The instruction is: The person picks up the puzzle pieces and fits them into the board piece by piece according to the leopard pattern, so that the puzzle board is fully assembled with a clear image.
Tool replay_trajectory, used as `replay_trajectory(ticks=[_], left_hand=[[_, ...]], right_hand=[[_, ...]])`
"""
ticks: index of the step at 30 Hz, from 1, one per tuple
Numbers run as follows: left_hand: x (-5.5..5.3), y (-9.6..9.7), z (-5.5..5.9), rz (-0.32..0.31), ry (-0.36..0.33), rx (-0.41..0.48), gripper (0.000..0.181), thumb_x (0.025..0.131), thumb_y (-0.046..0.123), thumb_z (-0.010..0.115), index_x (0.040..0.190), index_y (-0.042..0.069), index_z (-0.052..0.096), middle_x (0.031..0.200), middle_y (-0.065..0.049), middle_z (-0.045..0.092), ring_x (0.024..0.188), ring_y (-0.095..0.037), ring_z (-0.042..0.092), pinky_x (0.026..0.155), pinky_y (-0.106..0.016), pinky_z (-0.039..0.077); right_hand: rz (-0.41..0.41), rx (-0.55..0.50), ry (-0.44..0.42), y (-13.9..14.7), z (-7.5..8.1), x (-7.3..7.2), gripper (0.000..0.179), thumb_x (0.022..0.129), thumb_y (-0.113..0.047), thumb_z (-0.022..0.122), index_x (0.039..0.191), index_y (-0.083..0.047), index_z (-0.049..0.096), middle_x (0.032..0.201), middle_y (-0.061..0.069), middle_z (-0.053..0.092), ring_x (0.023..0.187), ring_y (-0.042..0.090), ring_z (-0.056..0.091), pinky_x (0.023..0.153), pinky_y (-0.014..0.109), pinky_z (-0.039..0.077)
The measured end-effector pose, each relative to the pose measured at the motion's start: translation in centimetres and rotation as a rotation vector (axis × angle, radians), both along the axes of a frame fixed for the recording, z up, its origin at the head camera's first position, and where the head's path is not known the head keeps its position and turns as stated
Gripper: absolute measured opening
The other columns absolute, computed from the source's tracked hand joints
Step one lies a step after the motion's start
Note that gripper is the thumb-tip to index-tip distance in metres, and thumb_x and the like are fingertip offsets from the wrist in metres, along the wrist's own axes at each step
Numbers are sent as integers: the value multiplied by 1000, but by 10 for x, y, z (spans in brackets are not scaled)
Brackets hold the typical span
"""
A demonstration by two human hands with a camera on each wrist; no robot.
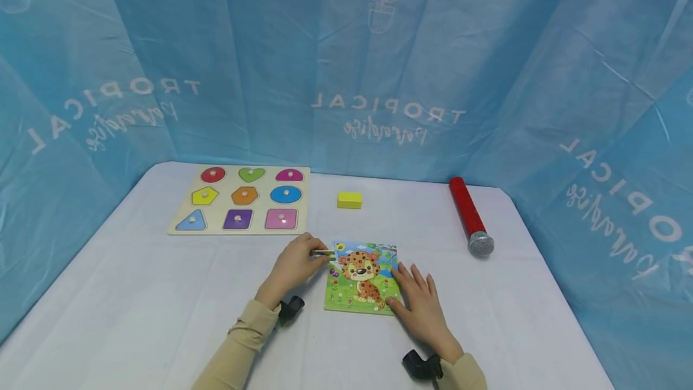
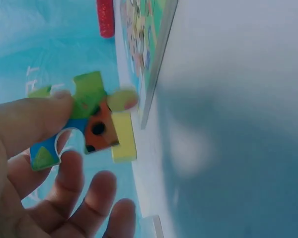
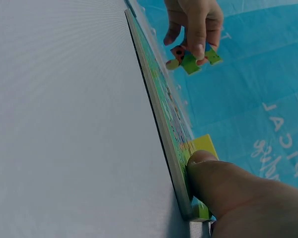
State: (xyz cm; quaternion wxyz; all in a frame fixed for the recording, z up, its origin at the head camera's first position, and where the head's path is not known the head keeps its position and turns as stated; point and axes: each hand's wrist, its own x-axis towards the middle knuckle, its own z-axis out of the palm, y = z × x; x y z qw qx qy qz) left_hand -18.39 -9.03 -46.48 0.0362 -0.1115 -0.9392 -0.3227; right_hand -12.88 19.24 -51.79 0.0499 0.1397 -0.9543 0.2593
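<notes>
Green, blue and orange jigsaw piece (image 1: pixel 323 252): from the head camera we see it nearly edge-on, pinched in the left hand (image 1: pixel 295 262) at the upper left corner of the square, green-bordered leopard puzzle (image 1: pixel 337 297). The right hand (image 1: pixel 422 306), fingers spread, grasps nothing and rests along the puzzle's right edge. From the left wrist, we get the piece's black-spotted face; thumb and finger grip it, the others loosely bent. From the right wrist, we see the thumb touching the puzzle, the piece held off its surface.
</notes>
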Motion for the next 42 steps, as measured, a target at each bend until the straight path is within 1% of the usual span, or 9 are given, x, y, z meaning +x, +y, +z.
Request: replay_trajectory(ticks=[5, 12, 18, 21, 25, 27, 34, 38, 42], left_hand=[[2, 5, 2, 9, -6, -3, 10, 85, 20, 75, 91, 12, 72, 90, 0, 61, 79, -13, 55, 70, -32, 47], [6, 13, 6, -69, -42, 17, 6, 86, 7, 69, 85, 10, 65, 81, -3, 69, 63, -9, 55, 56, -24, 44], [2, 34, 9, -200, -42, 49, 4, 88, 3, 66, 91, 5, 68, 92, -9, 71, 82, -20, 70, 67, -28, 55], [0, 49, 8, -283, -54, 31, 5, 90, 5, 65, 93, 4, 69, 87, -10, 69, 76, -20, 66, 63, -29, 50], [-2, 71, 2, -338, -37, -35, 18, 91, 10, 65, 107, 5, 70, 85, -8, 69, 74, -16, 62, 64, -29, 48], [-3, 81, 0, -342, -35, -54, 29, 90, 10, 66, 119, 6, 67, 88, -7, 70, 74, -14, 62, 64, -27, 49], [0, 94, -3, -309, -28, -119, 43, 89, 10, 66, 132, 10, 59, 95, -5, 70, 72, -13, 60, 57, -24, 44], [3, 95, -3, -292, 40, -180, 45, 90, 16, 68, 134, 11, 58, 112, -8, 67, 95, -21, 65, 70, -33, 53], [9, 95, -2, -301, 149, -302, 40, 89, 22, 68, 128, 13, 62, 119, -8, 65, 105, -25, 63, 81, -40, 55]], right_hand=[[-1, 7, -5, 1, -2, 0, 61, 92, -36, 63, 144, -9, 46, 153, 12, 39, 144, 42, 26, 114, 64, 10], [-1, 3, -15, -1, -2, -1, 61, 92, -37, 63, 144, -10, 46, 154, 11, 39, 145, 42, 25, 115, 63, 9], [4, -20, -7, 2, -1, -2, 60, 91, -36, 63, 144, -10, 47, 153, 11, 40, 145, 41, 25, 115, 63, 8], [6, -21, 0, 2, -1, -2, 60, 91, -34, 64, 144, -10, 47, 153, 11, 40, 145, 41, 26, 115, 63, 9], [10, -17, 6, 2, -1, -2, 61, 91, -34, 65, 144, -10, 47, 153, 11, 40, 145, 40, 27, 115, 63, 10], [15, -25, 8, 3, 0, -2, 60, 91, -34, 64, 143, -9, 47, 153, 11, 40, 145, 40, 27, 115, 63, 10], [16, -15, 2, 0, 1, -2, 64, 90, -35, 65, 144, -6, 46, 153, 11, 41, 145, 38, 28, 116, 61, 12], [-3, -19, 2, 1, 1, -2, 71, 88, -34, 67, 147, -5, 40, 151, 12, 43, 144, 38, 30, 116, 60, 12], [-10, -15, 1, 2, 1, -2, 72, 88, -33, 67, 148, -5, 38, 151, 13, 43, 144, 38, 29, 116, 60, 12]])
